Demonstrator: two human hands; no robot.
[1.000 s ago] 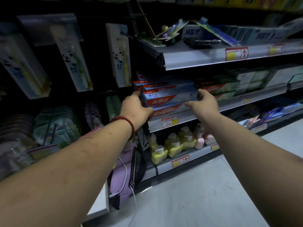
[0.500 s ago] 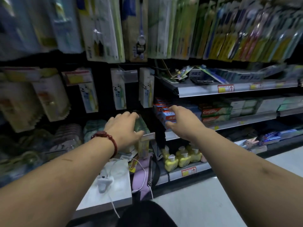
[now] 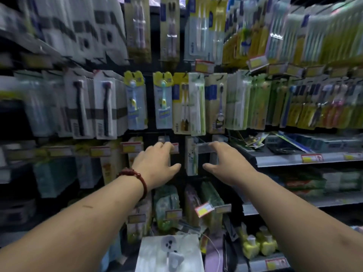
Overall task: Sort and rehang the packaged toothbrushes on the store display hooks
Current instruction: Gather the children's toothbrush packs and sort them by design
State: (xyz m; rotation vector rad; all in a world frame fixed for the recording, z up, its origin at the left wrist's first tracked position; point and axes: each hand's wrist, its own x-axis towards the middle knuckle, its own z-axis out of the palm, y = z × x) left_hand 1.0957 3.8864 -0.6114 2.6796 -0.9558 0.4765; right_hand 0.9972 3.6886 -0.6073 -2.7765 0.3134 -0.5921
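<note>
Packaged toothbrushes hang in rows on a dark hook wall, among them two yellow-topped children's packs (image 3: 136, 101) (image 3: 163, 101) and a green-white pack (image 3: 197, 103). My left hand (image 3: 157, 163), with a red bead bracelet on the wrist, reaches toward a hook's price tag (image 3: 173, 148); its fingers are apart and hold nothing. My right hand (image 3: 225, 161) is spread and empty in front of a clear hook tag (image 3: 204, 147). Between the hands hangs a narrow white panda toothbrush pack (image 3: 191, 156).
To the right a grey shelf (image 3: 308, 159) carries loose toothbrush packs and boxes, with toothpaste boxes (image 3: 302, 185) below. Yellow bottles (image 3: 257, 246) stand low right. A white surface (image 3: 169, 252) with a small white object lies below the hands.
The view has tilted up from the toothpaste shelf to the hanging toothbrush wall. Both hands have left the toothpaste boxes and risen toward the hooks, still empty.
</note>
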